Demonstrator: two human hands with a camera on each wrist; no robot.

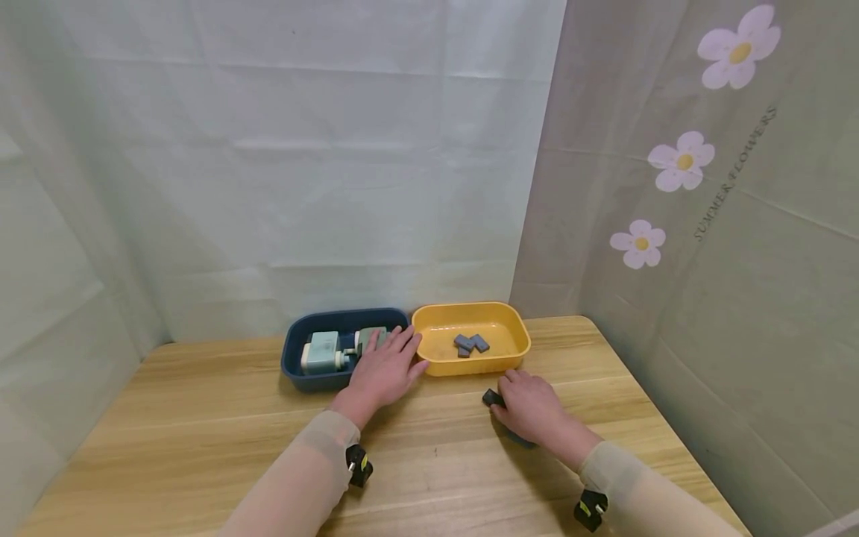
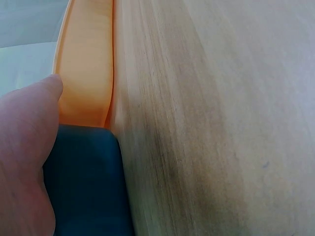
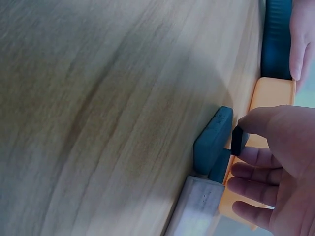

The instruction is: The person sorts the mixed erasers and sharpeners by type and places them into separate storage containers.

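Note:
My right hand point(image 1: 533, 406) is over the table in front of the yellow tray. Its thumb and index finger pinch a small dark block point(image 3: 239, 140). Close under that hand in the right wrist view are a teal block point(image 3: 213, 140), a smaller one partly behind it, and a whitish-grey block point(image 3: 194, 209). My left hand point(image 1: 385, 373) lies with its fingers stretched over the right end of the navy tray point(image 1: 305, 384), its thumb at the rim of the yellow tray point(image 1: 470, 368). It partly hides a grey-green item point(image 1: 371, 338) in the navy tray.
Inside the navy tray sits a pale blue and cream item point(image 1: 323, 352). Several small grey-blue blocks point(image 1: 464, 342) lie in the yellow tray. Both trays stand side by side at the back of the wooden table point(image 1: 201, 425), against a hanging sheet point(image 1: 322, 186).

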